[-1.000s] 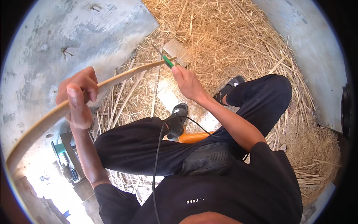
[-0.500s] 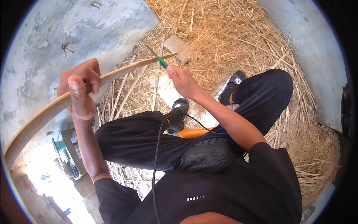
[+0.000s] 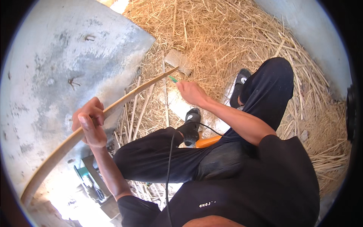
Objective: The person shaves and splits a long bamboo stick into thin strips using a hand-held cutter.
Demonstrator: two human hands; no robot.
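Note:
A long pale strip (image 3: pixel 134 91), which looks like split bamboo, runs from the lower left up to a tip near the picture's middle. My left hand (image 3: pixel 90 123) is closed around it partway along, thumb raised. Near the tip my right hand (image 3: pixel 192 94) grips a green-handled knife (image 3: pixel 173 79). The handle's end sits just below the strip's edge. Most of the blade is hidden or too faint to make out, so I cannot tell if it touches the strip.
Straw and shavings (image 3: pixel 219 34) cover the floor, with a flat slab (image 3: pixel 178 61) lying on them. Pale walls (image 3: pixel 49 68) stand at left and right. An orange object (image 3: pixel 208 142) lies between my legs. A black cable (image 3: pixel 169 170) crosses my leg. By my left forearm is a box-like object (image 3: pixel 92 178).
The view has shifted, so the scene sits further right at the bottom. The knife has dropped from across the strip to just below its edge, near the tip.

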